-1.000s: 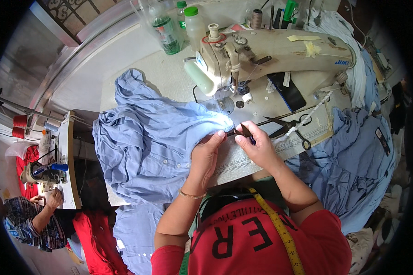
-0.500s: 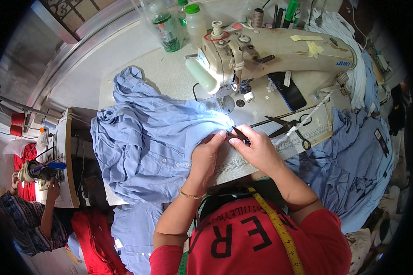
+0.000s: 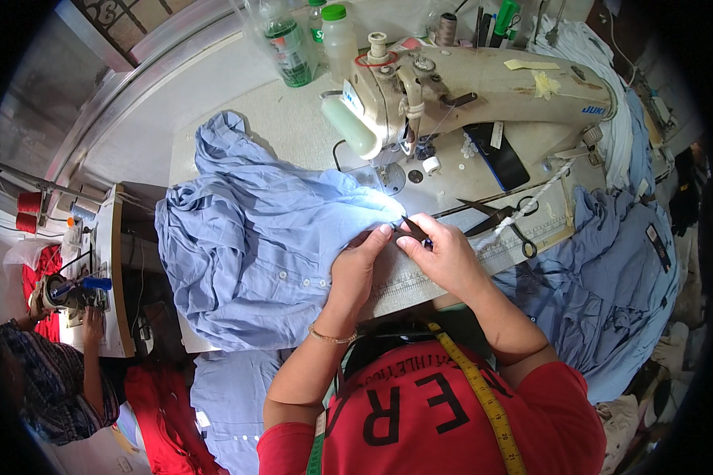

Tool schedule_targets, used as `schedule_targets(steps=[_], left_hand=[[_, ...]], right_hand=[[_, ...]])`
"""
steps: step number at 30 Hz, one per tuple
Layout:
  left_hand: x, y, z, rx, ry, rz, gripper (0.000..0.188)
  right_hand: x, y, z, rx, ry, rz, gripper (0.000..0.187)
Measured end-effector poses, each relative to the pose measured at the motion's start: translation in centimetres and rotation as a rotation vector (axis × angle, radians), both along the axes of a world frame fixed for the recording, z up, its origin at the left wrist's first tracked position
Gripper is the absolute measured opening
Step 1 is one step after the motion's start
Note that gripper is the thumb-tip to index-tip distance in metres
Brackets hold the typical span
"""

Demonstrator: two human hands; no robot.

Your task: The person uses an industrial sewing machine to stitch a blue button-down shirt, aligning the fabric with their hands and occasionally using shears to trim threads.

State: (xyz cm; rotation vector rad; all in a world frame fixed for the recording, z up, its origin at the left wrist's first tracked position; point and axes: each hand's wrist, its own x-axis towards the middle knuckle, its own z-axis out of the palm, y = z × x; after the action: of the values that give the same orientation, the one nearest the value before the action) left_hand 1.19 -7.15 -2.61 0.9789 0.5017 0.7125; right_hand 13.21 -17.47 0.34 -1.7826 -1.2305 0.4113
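Observation:
A light blue buttoned shirt (image 3: pixel 253 229) lies bunched on the sewing table, its edge drawn up to my hands just in front of the needle area. My left hand (image 3: pixel 358 260) is closed, thumb and fingers pinching that edge. In my right hand (image 3: pixel 445 255) is a pair of small black thread snips (image 3: pixel 412 229), the fingers wrapped round them. Their tips meet the cloth edge beside my left thumb. The exact point of contact is too small to make out.
Behind my hands stands a sewing machine (image 3: pixel 483 75). Black scissors (image 3: pixel 524 244) and a phone (image 3: pixel 499 162) lie right of it; bottles (image 3: pixel 293 59) stand behind. More blue garments (image 3: pixel 594 269) are heaped on the right. At far left, another person (image 3: pixel 55 372) works at a second machine.
My hands and the snips stay almost in place, shifting very slightly. At far left, the other person's arms and body have moved a little.

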Motion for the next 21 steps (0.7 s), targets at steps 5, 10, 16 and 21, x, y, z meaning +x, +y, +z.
schedule_targets(steps=[5, 10, 16, 21], left_hand=[[-0.03, -0.10, 0.22, 0.006, 0.013, 0.002, 0.023], [-0.08, -0.03, 0.13, 0.014, 0.058, -0.009, 0.022], [-0.06, 0.16, -0.36, 0.032, 0.032, 0.003, 0.022], [-0.07, 0.00, -0.12, 0.032, 0.048, 0.006, 0.021]], right_hand=[[-0.04, -0.01, 0.21, -0.020, 0.009, -0.003, 0.026], [0.03, 0.01, 0.04, -0.051, -0.008, -0.005, 0.027], [-0.14, -0.17, -0.12, -0.007, -0.013, 0.022, 0.027], [-0.11, -0.07, -0.20, 0.001, -0.026, 0.004, 0.026]])
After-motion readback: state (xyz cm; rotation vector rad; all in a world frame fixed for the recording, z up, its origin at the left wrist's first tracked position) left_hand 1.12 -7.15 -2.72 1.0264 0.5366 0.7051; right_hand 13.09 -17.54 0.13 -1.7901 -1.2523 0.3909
